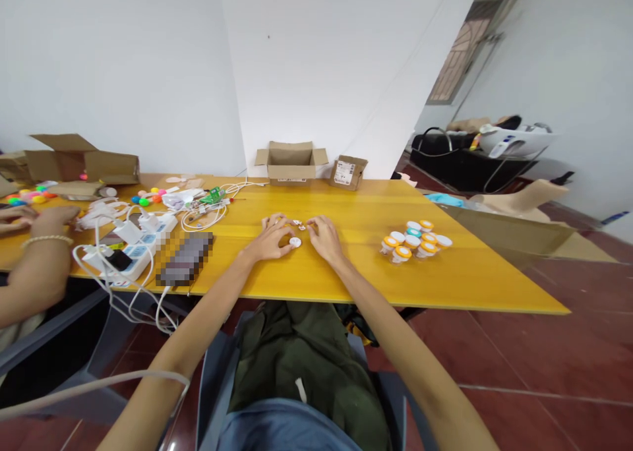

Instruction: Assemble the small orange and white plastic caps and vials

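My left hand (271,238) is over the middle of the table, its fingers curled and its thumb bent round. At its thumb and fingertips is a small white round cap (295,242). Facing it from the right, my right hand (324,237) has its fingers bent and a little apart, and nothing shows in them. Small white pieces with dark openings (300,225) lie on the tabletop between both hands, close to the right fingertips. To the right stands a cluster of several small clear containers with white, orange and teal lids (414,239).
The yellow table (469,279) bears a phone (185,258), a power strip (143,250) with white cables and a green circuit board (213,196). Cardboard boxes (291,163) stand along the wall. Another person's arm (44,260) rests at the far left, near coloured balls (30,196).
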### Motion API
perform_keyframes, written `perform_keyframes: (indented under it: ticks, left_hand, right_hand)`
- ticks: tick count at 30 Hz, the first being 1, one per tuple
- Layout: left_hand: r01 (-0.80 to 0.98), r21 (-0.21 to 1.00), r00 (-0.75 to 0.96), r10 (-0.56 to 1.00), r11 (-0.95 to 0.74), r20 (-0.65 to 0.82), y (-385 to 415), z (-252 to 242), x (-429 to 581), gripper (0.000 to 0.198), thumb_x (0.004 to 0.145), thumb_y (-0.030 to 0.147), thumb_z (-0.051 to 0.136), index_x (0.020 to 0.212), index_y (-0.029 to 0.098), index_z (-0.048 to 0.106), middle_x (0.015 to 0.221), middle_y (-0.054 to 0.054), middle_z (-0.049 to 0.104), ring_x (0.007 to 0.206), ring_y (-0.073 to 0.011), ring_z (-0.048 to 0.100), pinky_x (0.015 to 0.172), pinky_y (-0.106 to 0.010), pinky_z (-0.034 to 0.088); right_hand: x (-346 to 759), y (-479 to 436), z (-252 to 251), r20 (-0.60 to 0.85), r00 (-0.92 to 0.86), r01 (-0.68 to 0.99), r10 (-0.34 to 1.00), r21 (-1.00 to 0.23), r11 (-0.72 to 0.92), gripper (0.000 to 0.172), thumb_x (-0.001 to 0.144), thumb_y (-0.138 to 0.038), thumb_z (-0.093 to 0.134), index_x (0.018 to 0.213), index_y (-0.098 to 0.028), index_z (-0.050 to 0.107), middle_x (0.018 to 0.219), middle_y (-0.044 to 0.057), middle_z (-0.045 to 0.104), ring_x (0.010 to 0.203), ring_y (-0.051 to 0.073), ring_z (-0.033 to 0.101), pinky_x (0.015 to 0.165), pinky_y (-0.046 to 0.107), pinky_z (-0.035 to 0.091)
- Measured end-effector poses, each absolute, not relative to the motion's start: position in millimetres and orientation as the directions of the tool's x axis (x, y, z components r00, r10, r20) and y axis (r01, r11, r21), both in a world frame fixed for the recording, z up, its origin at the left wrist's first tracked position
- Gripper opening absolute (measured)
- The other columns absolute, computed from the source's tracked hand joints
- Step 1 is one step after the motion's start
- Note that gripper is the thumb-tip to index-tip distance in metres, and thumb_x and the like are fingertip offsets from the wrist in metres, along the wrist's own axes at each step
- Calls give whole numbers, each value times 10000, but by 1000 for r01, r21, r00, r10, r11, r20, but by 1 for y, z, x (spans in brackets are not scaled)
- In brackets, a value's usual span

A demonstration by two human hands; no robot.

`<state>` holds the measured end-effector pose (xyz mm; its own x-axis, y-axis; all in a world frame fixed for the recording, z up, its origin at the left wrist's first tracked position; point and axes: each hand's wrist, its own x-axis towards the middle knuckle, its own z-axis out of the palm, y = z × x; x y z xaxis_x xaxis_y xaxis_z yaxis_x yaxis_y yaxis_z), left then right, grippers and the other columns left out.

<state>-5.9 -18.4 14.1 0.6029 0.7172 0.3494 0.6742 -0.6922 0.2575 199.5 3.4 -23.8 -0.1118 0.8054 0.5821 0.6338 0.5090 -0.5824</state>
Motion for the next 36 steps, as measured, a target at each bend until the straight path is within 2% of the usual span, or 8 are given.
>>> perform_keyframes:
  ticks: [6,10,14,19,24,31,36]
  left_hand:
    - [684,270,571,727,-678,380,-17,15,-8,262,899,428,566,1095,275,649,1346,-66,601,1341,-340,386,1090,-538,291]
    - [711,259,517,735,-654,438,-15,15,-11,253,880,337,548,1109,271,634,1301,-75,616,1312,-335,406,1068,-521,311]
    - [761,244,435,752,-601,495,-11,13,-13,315,828,224,533,1126,267,628,1271,-86,617,1306,-338,403,1054,-523,327]
    - [801,242,389,783,-547,485,-5,6,-15,352,814,213,546,1145,279,645,1309,-90,594,1322,-351,389,1053,-549,341]
    - [809,226,409,796,-542,446,-4,3,-16,279,895,287,530,1127,273,685,1395,-100,541,1339,-358,375,1064,-579,330]
    - [793,211,445,780,-571,440,-3,2,-16,222,924,347,559,1080,269,696,1395,-92,548,1332,-337,377,1072,-556,335]
    - [798,207,444,785,-566,432,-5,3,-15,192,915,359,585,1047,251,674,1395,-92,549,1332,-331,382,1077,-542,337]
  right_hand:
    - [197,11,-33,572,-179,679,800,-516,521,162,898,-227,597,1013,-270,702,1032,89,663,1002,274,598,933,439,485]
    - [196,13,-36,583,-226,702,781,-459,545,93,897,-247,641,943,-288,711,999,81,668,976,258,594,878,407,485]
    - [199,14,-38,558,-187,731,809,-471,494,92,900,-225,629,855,-277,689,967,93,664,962,268,591,846,411,480]
    - [199,12,-38,578,-151,740,802,-472,479,125,897,-216,598,814,-281,666,929,90,663,932,268,581,848,414,474]
    - [193,0,-22,532,-132,763,837,-485,428,111,878,-197,597,827,-264,668,974,103,680,976,297,583,863,443,462]
    - [190,-15,-10,536,-272,674,799,-486,556,131,919,-203,554,901,-255,674,1006,58,714,993,245,610,888,395,452]
    - [189,-18,-13,539,-303,685,786,-450,573,156,903,-178,559,954,-256,684,1041,46,728,1015,229,617,877,370,447]
